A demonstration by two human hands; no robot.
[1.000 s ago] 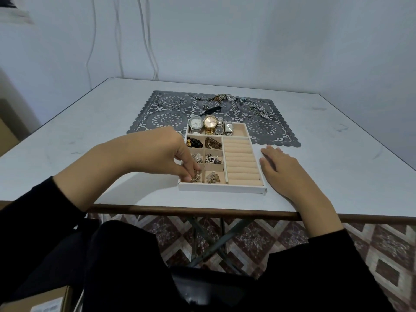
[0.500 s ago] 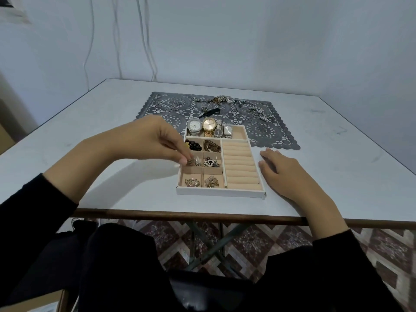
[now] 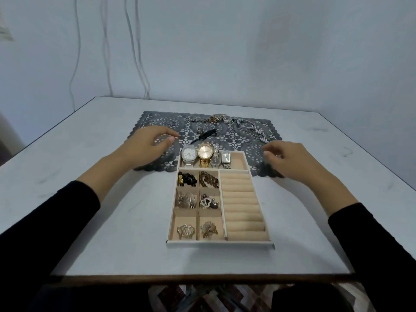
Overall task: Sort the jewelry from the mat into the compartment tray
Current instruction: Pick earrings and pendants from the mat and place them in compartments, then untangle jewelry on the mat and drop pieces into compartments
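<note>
A beige compartment tray (image 3: 219, 243) lies on the white table in front of the grey lace mat (image 3: 155, 119). Its far section holds several watches (image 3: 204, 154); the small left cells hold beads, earrings and brooches; the ring rolls (image 3: 242, 204) on the right are bare. Chains and bracelets (image 3: 227, 120), loose rings (image 3: 199, 129) and a black clip (image 3: 206, 135) lie on the mat. My left hand (image 3: 146, 145) hovers over the mat's left part, fingers loosely curved, holding nothing. My right hand (image 3: 290, 161) hovers over the mat's right near edge, fingers relaxed and empty.
The white table (image 3: 90, 210) ends in a brown front edge close to me. Cables hang down the wall behind. A patterned floor shows under the table.
My left hand let go of a gold piece in the tray's near-left cell and rose to the mat. My right hand lifted off the table beside the tray and moved toward the mat.
</note>
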